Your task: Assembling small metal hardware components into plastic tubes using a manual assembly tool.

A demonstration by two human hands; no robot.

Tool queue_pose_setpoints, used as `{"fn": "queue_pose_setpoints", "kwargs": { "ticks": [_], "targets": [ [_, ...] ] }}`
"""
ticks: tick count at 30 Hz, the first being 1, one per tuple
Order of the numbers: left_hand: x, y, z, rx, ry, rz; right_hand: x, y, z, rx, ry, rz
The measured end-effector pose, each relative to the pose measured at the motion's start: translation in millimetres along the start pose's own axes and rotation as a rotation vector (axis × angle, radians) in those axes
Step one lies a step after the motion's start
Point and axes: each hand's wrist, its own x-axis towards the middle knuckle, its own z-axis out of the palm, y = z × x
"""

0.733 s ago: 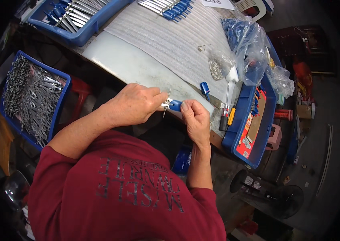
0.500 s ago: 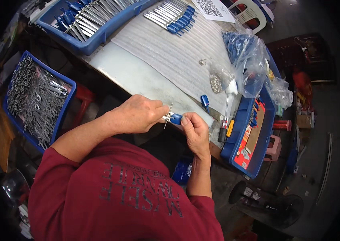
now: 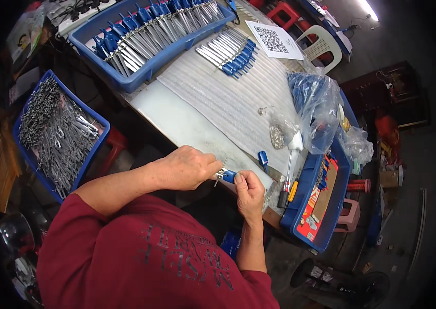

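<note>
Above the near edge of the table, I hold a silver metal piece with a blue plastic end [image 3: 229,176] between both hands. My left hand [image 3: 191,168] is closed around its metal end, and the fingers hide most of that side. A thin metal pin [image 3: 216,183] sticks out crosswise beside them. My right hand [image 3: 250,191] pinches the blue end between thumb and fingers. Past my right hand, a loose blue piece with a thin metal prong [image 3: 263,158] lies on the table. A screwdriver with a red and black handle [image 3: 284,194] and a yellow-handled tool [image 3: 293,191] lie close by.
Finished-looking blue-ended metal pieces [image 3: 239,59] lie in a row on the foam sheet [image 3: 218,98]. A blue bin [image 3: 133,83] holds many more. Metal parts fill a blue crate [image 3: 103,135] at left. Plastic bags [image 3: 313,113] and another blue bin [image 3: 300,234] stand at right.
The whole view has shifted, so the table and bins sit lower in the picture. Both hands keep their hold on the blue-ended metal piece, with little other movement.
</note>
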Motion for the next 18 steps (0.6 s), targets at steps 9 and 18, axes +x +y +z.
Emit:
{"fn": "queue_pose_setpoints", "kwargs": {
  "ticks": [9,18],
  "targets": [
    [1,-7,4,0.096,0.023,0.043,3,5,11,-0.053,0.134,-0.066],
    [5,-13,2,0.122,-0.005,0.061,5,15,12,0.056,0.139,0.027]
  ]
}}
